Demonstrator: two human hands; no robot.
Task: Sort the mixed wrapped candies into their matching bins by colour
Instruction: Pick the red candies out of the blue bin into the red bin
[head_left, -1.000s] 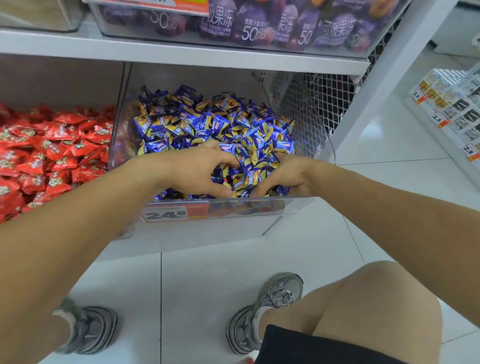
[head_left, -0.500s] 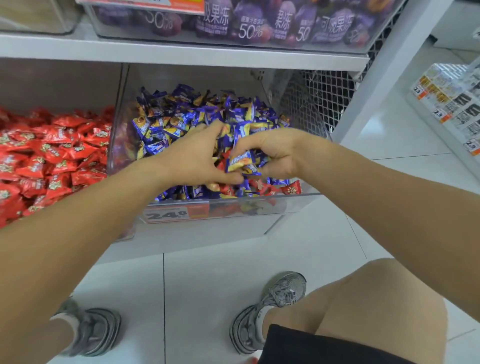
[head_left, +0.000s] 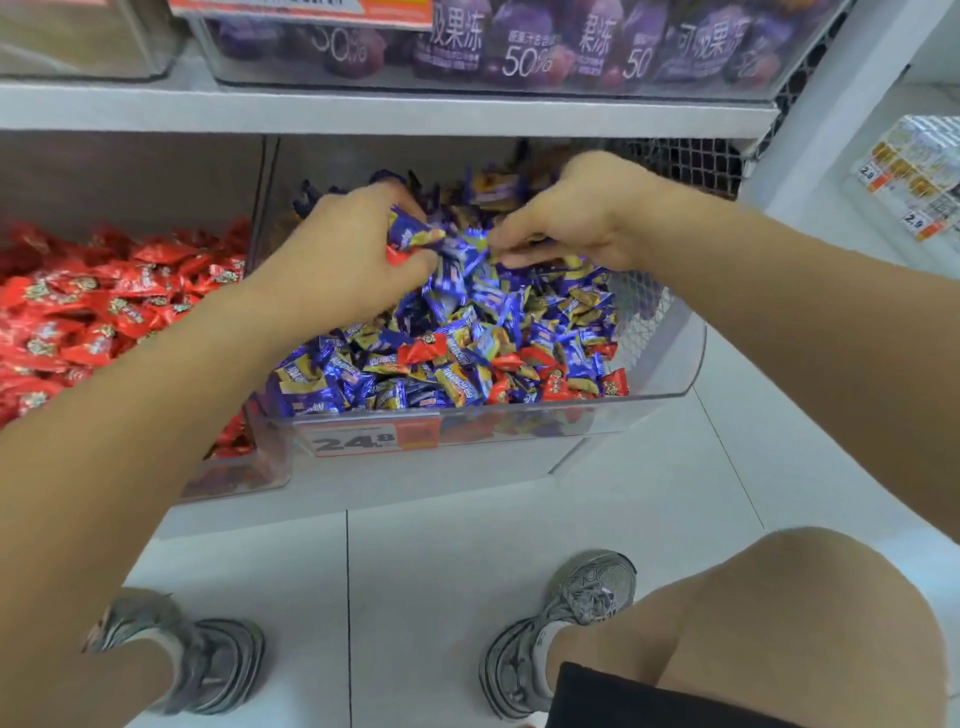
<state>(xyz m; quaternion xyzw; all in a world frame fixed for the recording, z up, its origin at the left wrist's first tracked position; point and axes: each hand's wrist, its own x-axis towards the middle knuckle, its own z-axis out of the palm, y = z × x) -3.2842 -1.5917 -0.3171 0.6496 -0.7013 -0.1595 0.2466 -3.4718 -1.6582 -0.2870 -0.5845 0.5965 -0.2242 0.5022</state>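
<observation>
Sorting looks only partly done, judging by the clear blue bin (head_left: 691, 364), which I take as the landmark for everything else. Most of what fills it is blue-and-gold wrapped candies (head_left: 467, 322), but a scatter of red strays (head_left: 524, 361) lies among them near its front wall, several close to the front right corner and one more toward the middle. Each of those has yet to go to the red bin (head_left: 234, 475), which stands just to the left of the blue bin, touching or nearly touching its side wall, and is heaped with red candies (head_left: 104, 306) with no blue ones that I can make out. Over the middle of the blue bin the left hand (head_left: 337, 260) is curled tight around a small handful: a blue wrapper sticks out above the thumb and a bit of red shows beneath it, so it seems to hold a mix, though how many pieces I cannot tell. The right hand (head_left: 576, 218) hovers over the back half of the blue bin, fingers bent down and drawn together at the tips as if pinching or raking at the pile; whether anything is actually caught between them is not clear from this angle. Below the front wall of the blue bin a price tag (head_left: 358, 441) is stuck on. My reading is that the bulk of the picking remains, since visible reds may hide more beneath the top layer.
</observation>
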